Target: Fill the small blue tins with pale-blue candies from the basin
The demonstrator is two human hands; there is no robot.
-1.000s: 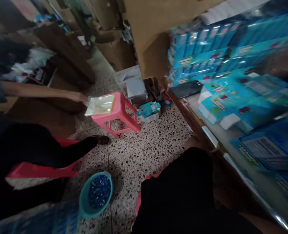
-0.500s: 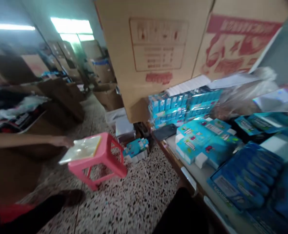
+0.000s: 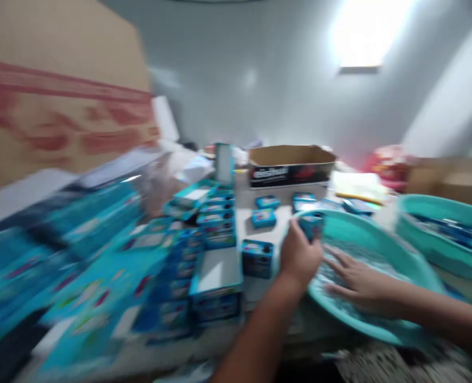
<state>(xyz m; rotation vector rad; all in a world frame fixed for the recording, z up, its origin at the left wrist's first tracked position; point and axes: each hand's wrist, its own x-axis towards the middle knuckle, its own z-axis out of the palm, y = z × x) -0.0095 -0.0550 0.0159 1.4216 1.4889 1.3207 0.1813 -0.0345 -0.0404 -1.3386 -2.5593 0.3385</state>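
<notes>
My left hand [image 3: 301,255] grips a small blue box [image 3: 311,224] above the near left rim of a turquoise basin [image 3: 415,266]. My right hand [image 3: 353,279] reaches into that basin from the right, fingers spread over a mass of small, shiny, clear pieces [image 3: 363,255], too blurred to name. Left of my left hand, a small blue carton [image 3: 257,259] stands on the table. Beside it lies an open blue display box [image 3: 215,287] with a white inside. Smaller blue boxes [image 3: 263,217] sit just beyond.
Flattened blue cartons [image 3: 100,298] cover the table's left side. A large brown cardboard box [image 3: 60,106] rises behind them. At the back stands an open black-fronted carton [image 3: 291,173]. On the right is a second turquoise basin [image 3: 443,260] holding dark blue items.
My view has swung right, from the floor, pink stool and another person's arm to the table and basins. Both my hands have come into sight, the left with a small blue box.
</notes>
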